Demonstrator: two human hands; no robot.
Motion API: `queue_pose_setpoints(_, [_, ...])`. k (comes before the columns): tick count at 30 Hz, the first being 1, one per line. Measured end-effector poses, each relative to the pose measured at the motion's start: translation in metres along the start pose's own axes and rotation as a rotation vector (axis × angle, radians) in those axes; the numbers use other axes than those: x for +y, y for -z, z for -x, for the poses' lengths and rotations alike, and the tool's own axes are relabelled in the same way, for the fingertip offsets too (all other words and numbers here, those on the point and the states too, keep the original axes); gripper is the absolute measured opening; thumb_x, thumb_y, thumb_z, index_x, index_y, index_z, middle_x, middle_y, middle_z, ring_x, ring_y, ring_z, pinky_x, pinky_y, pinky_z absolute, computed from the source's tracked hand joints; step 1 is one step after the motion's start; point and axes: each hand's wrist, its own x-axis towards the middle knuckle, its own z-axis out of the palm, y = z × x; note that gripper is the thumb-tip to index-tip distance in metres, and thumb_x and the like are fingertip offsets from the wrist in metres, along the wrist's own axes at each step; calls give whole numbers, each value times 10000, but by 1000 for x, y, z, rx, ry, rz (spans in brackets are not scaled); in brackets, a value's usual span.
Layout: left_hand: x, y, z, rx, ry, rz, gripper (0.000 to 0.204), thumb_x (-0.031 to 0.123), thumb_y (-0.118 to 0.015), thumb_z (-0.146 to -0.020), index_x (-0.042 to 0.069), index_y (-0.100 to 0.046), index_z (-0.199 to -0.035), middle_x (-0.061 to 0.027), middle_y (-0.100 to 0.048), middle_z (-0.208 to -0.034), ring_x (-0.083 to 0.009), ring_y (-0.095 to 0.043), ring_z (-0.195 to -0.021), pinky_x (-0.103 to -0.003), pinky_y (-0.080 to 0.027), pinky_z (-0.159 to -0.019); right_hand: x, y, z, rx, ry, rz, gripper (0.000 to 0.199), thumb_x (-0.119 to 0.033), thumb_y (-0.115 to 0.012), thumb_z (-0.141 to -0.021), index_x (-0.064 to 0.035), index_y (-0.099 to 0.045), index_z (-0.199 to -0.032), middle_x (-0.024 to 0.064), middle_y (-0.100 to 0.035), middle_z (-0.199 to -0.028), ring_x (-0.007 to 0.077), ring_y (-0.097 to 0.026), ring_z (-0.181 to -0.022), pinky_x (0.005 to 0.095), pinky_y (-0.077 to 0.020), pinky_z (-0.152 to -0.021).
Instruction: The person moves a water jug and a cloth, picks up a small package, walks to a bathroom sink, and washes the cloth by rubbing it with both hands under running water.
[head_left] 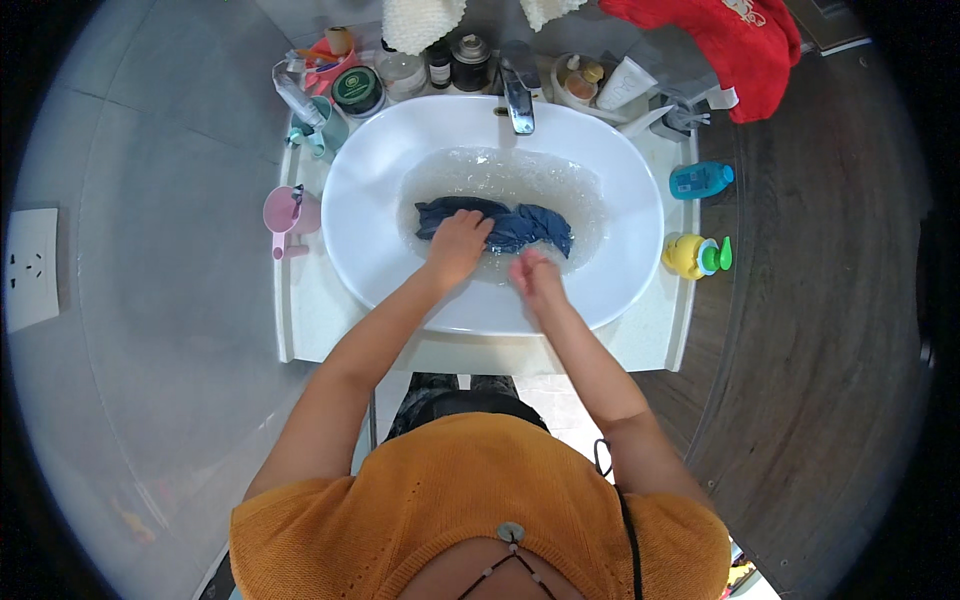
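Dark blue cloth (497, 225) lying in soapy water in the white basin (370, 160); left hand (456, 248) pressed flat, fingers spread, on its near edge; right hand (533, 274) blurred, partly submerged, grip indiscernible; tap (517, 98) partly cut off by towels.

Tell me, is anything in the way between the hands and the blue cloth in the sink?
Nothing visible is. The left hand rests right on the blue cloth, which lies in soapy water in the white sink. The right hand is in the water just beside the cloth's near edge; it is blurred, so contact is unclear.
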Motion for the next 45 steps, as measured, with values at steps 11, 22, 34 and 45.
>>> queue_pose_setpoints(11, [-22,-33,-23,-347,675,1122,441,225,-701,-714,-16,-565,-1057,-89,-603,-919,-158,-555,-809,-272,-431,-735,21,4,-58,-273,-82,-19,84,-161,-497,-871,-102,-486,-929,23,-529,-722,152,-510,-583,299,-495,-588])
queue_pose_setpoints(22, [-35,52,22,319,596,1076,294,267,-528,-883,-10,-625,-877,24,-553,-729,-56,-461,-668,-200,-390,-606,-109,28,48,-91,420,21,185,-239,-448,-906,-76,-527,-942,-19,-545,-740,74,-519,-654,206,-438,-592])
queue_pose_setpoints(34, [-39,36,34,171,326,295,295,226,-633,-767,29,-599,-984,-155,-475,-1176,-264,-496,-1009,-321,-427,-800,-129,61,12,-159,855,1116,287,-118,-620,-777,-110,-576,-1061,80,-571,-750,152,-554,-680,249,-443,-657])
queue_pose_setpoints(45, [-19,-31,2,-246,-55,-248,567,154,-618,-731,97,-404,-1252,-90,-449,-1239,-270,-394,-1175,-447,-376,-892,-52,17,-18,-214,1056,1925,676,-202,-726,-615,-211,-437,-1227,151,-436,-1188,340,-472,-1016,396,-445,-825])
